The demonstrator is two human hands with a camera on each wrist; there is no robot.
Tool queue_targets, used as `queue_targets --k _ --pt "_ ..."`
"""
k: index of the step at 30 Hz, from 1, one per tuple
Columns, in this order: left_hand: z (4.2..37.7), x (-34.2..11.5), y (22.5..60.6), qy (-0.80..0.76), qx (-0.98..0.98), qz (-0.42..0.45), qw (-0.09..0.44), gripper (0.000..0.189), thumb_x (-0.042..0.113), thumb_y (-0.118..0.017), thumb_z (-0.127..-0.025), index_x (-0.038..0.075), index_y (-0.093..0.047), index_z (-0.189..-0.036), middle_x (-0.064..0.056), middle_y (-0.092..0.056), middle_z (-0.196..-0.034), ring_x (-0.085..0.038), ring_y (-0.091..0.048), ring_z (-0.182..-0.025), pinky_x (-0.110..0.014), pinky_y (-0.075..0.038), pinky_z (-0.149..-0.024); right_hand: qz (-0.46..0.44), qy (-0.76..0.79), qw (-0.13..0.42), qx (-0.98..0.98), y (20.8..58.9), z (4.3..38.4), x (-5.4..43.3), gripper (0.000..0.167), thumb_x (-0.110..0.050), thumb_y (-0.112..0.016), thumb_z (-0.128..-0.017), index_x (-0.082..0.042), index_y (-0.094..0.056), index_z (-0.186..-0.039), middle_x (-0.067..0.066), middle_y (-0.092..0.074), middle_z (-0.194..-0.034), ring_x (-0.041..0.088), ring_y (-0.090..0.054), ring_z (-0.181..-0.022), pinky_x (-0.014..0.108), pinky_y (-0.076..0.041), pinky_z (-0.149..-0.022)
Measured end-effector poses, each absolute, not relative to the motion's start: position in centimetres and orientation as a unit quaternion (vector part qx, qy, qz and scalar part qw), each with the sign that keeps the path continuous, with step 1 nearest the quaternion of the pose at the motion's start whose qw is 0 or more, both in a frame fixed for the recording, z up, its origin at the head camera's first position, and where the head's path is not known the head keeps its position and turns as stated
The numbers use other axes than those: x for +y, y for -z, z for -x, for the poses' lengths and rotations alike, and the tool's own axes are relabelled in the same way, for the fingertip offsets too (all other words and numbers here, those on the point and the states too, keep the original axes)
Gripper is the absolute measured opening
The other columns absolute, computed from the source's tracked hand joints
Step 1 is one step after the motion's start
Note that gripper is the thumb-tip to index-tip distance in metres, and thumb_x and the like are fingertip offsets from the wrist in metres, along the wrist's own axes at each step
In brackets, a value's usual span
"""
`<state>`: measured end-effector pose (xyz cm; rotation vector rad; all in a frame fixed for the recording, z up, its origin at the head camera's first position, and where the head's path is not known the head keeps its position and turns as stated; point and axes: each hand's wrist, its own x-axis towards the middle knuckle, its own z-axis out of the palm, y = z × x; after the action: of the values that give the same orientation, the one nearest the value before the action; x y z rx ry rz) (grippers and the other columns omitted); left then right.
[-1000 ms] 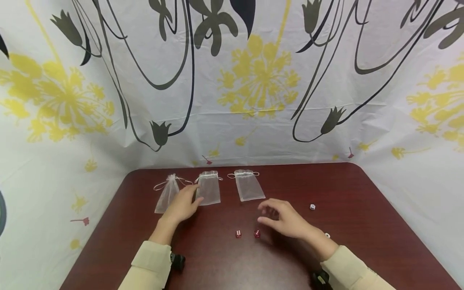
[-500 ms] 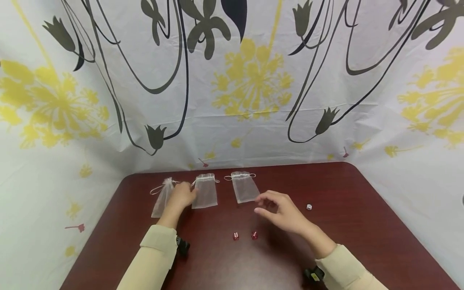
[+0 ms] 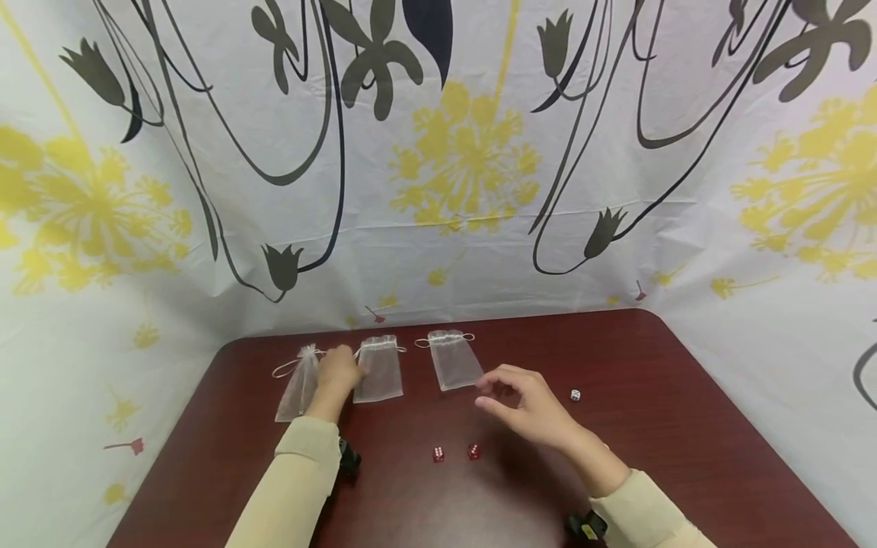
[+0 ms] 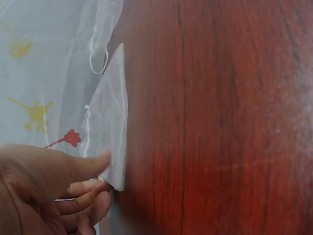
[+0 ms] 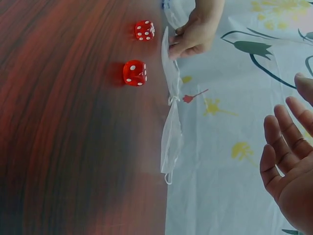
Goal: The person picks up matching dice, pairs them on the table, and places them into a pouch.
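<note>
My left hand [image 3: 339,373] is at the left side of the middle sheer white drawstring bag [image 3: 381,369], one of three lying along the table's far side. In the left wrist view, the thumb and fingers pinch a corner of this bag [image 4: 115,117]. The left bag [image 3: 294,392] lies beside that forearm, gathered at its neck. My right hand [image 3: 527,407] hovers with loosely bent fingers and holds nothing, close to the lower corner of the flat right bag [image 3: 454,361]. Two red dice [image 3: 438,454] with white dots sit between my hands.
A white die [image 3: 575,395] lies right of my right hand on the dark red-brown table [image 3: 671,434]. Behind the table hangs a white curtain [image 3: 384,274] with plant prints, which also runs along both sides. Both wrists carry small black devices.
My left hand has moved back and its fingers have closed on the middle bag's edge. My right hand keeps its loose pose. The whole head view has shifted slightly.
</note>
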<state>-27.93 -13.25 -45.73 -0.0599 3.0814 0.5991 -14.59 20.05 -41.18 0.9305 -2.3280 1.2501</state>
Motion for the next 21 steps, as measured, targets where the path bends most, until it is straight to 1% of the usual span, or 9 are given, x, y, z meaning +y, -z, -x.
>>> queue_targets --k 2,4,8,11,15,18,21 --pt "28.0 -13.2 45.9 -0.197 0.980 0.027 0.004 0.037 0.026 -0.084 -0.083 -0.007 -0.071 -0.096 -0.027 -0.071 -0.099 -0.045 -0.068 -0.094 -0.057 -0.054 -0.084 -0.326 -0.440 0.170 -0.819 41.2 14.5 20.1 0.019 -0.009 -0.081 -0.087 -0.019 -0.072 -0.101 -0.009 -0.067 -0.090 0.008 -0.063 -0.079 0.029 -0.055 -0.066" --pt "28.0 -13.2 46.1 -0.201 0.979 0.033 0.006 0.034 0.024 -0.085 -0.081 -0.005 -0.072 -0.095 -0.025 -0.072 -0.100 -0.045 -0.068 -0.094 -0.057 -0.055 -0.084 -0.328 -0.439 0.171 -0.819 41.3 14.5 20.2 0.019 -0.009 -0.080 -0.087 -0.019 -0.072 -0.101 -0.009 -0.067 -0.090 0.007 -0.062 -0.079 0.029 -0.054 -0.066" --pt "27.7 -13.1 46.2 -0.209 0.977 0.036 -0.001 0.021 0.023 -0.082 -0.085 0.003 -0.076 -0.087 -0.015 -0.075 -0.093 -0.039 -0.070 -0.090 -0.055 -0.055 -0.084 -0.333 -0.437 0.172 -0.818 41.4 14.5 20.3 0.018 -0.008 -0.080 -0.088 -0.018 -0.071 -0.101 -0.009 -0.066 -0.090 0.007 -0.061 -0.078 0.032 -0.054 -0.064" --pt "27.1 -13.1 46.1 -0.227 0.973 0.032 -0.016 0.018 0.024 -0.080 -0.087 0.007 -0.077 -0.084 -0.011 -0.076 -0.089 -0.036 -0.071 -0.087 -0.054 -0.055 -0.084 -0.332 -0.438 0.175 -0.817 41.4 14.5 20.3 0.019 -0.007 -0.080 -0.087 -0.018 -0.071 -0.100 -0.009 -0.066 -0.089 0.008 -0.061 -0.078 0.033 -0.055 -0.064" --pt "26.3 -13.3 46.1 -0.276 0.960 0.027 -0.033 0.019 0.027 -0.081 -0.087 0.008 -0.079 -0.086 -0.008 -0.076 -0.089 -0.034 -0.070 -0.089 -0.054 -0.053 -0.089 -0.328 -0.442 0.178 -0.816 41.4 14.6 20.3 0.021 -0.007 -0.081 -0.086 -0.019 -0.071 -0.100 -0.009 -0.066 -0.089 0.008 -0.062 -0.078 0.031 -0.055 -0.063" --pt "25.8 -13.6 46.1 -0.312 0.949 0.011 -0.042 0.020 0.028 -0.081 -0.087 0.009 -0.080 -0.089 -0.007 -0.077 -0.090 -0.032 -0.071 -0.089 -0.053 -0.052 -0.090 -0.327 -0.444 0.181 -0.814 41.5 14.6 20.3 0.023 -0.005 -0.081 -0.085 -0.019 -0.071 -0.100 -0.007 -0.067 -0.088 0.009 -0.062 -0.078 0.033 -0.055 -0.062" --pt "25.3 -13.6 45.9 -0.341 0.939 -0.013 -0.050 0.019 0.027 -0.081 -0.088 0.008 -0.079 -0.090 -0.007 -0.076 -0.089 -0.029 -0.071 -0.088 -0.049 -0.054 -0.086 -0.324 -0.443 0.186 -0.815 41.5 14.6 20.2 0.025 -0.001 -0.082 -0.083 -0.017 -0.071 -0.099 -0.006 -0.067 -0.087 0.009 -0.062 -0.076 0.035 -0.054 -0.060"
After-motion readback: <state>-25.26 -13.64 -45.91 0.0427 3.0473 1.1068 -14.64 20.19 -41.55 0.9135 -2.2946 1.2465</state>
